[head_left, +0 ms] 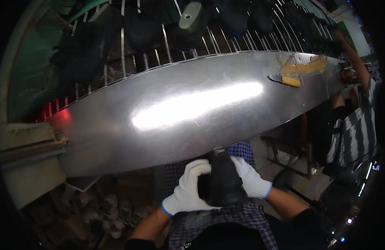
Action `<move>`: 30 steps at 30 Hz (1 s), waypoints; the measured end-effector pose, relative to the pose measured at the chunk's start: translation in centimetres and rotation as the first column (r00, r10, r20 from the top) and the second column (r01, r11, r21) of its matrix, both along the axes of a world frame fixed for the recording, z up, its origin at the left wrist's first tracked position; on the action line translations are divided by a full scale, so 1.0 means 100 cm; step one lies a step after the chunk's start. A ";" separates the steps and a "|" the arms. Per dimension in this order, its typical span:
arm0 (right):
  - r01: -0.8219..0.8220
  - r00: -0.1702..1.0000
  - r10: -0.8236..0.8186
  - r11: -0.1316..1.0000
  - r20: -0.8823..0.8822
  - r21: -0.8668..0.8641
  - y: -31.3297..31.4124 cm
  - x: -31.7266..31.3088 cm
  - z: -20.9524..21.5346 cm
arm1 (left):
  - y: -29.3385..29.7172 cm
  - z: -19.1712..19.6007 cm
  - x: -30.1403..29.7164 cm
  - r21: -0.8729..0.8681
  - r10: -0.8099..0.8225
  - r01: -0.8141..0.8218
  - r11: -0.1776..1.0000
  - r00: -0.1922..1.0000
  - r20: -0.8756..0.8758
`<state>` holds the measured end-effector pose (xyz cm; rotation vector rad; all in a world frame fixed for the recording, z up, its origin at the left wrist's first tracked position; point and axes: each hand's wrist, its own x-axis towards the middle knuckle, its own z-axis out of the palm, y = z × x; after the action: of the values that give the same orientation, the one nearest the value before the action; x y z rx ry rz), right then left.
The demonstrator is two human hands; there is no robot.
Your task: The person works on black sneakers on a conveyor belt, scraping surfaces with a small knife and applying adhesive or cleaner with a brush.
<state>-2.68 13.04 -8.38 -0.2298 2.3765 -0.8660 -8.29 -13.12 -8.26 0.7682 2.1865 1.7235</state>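
Observation:
Close to my body, just past the near edge of the metal table [180, 141], a black shoe [225, 179] is held up between my two hands. White knit gloves with blue cuffs cover both. My left hand [187, 189] curves around the shoe's left side, thumb below and fingers above. Against the opposite side, my right hand [249, 177] is closed on the shoe, its fingertips partly hidden behind it. The shoe is dark and slightly blurred, so its details are hard to make out.
A yellow-handled knife [289, 81] lies toward the table's far right, by a brown taped patch [307, 66]. Beyond the far edge runs a metal-rod rack [165, 43] with dark shoes and a grey-green shoe last [190, 17]. Another person's striped sleeve [357, 133] is at right.

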 end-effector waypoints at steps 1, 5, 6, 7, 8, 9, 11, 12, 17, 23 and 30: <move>0.056 0.991 -0.054 0.998 0.123 -0.015 0.000 0.018 -0.012 | -0.002 0.006 -0.005 -0.026 -0.015 0.014 1.000 0.999 -0.028; 0.298 0.896 -0.129 0.884 0.424 -0.359 0.000 0.016 -0.014 | -0.019 0.007 -0.007 0.021 -0.293 0.313 0.949 0.860 0.419; 0.301 0.895 -0.079 0.833 0.438 -0.464 0.007 0.016 -0.017 | -0.033 0.020 -0.021 0.085 -0.354 0.373 0.924 0.751 0.557; 0.245 0.907 0.013 0.797 0.421 -0.552 0.012 0.012 -0.020 | -0.041 0.024 -0.025 0.195 -0.360 0.302 0.933 0.785 0.504; 0.143 0.925 0.128 0.753 0.357 -0.642 0.018 -0.001 -0.020 | -0.040 0.044 -0.032 -0.005 -0.266 0.302 0.953 0.849 0.457; 0.039 0.931 0.234 0.699 0.280 -0.714 0.022 -0.017 -0.014 | -0.035 0.071 -0.042 -0.195 -0.180 0.272 0.942 0.902 0.392; 0.090 0.924 0.236 0.632 0.302 -0.769 0.021 -0.051 0.021 | -0.033 0.112 -0.054 -0.154 -0.224 0.299 0.942 0.898 0.379; 0.229 0.914 0.130 0.616 0.384 -0.754 0.022 -0.064 0.056 | -0.029 0.145 -0.054 -0.149 -0.199 0.237 0.960 0.952 0.231; 0.216 0.910 -0.413 0.405 0.033 -0.889 0.025 -0.118 0.172 | -0.004 0.207 -0.038 0.107 0.328 -0.331 0.938 0.738 -0.589; -0.004 0.744 -0.157 0.971 -0.650 -0.239 0.026 -0.165 0.267 | 0.053 0.190 -0.074 0.184 0.390 -0.408 0.894 0.508 -0.768; 0.260 0.249 -0.398 0.906 -0.883 -0.335 -0.018 -0.157 0.226 | 0.061 0.188 -0.096 0.196 0.435 -0.415 0.889 0.627 -0.646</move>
<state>-18.41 11.21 14.26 -0.3592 3.6111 -1.3333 -17.91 -7.04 10.52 1.0910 3.0573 1.8834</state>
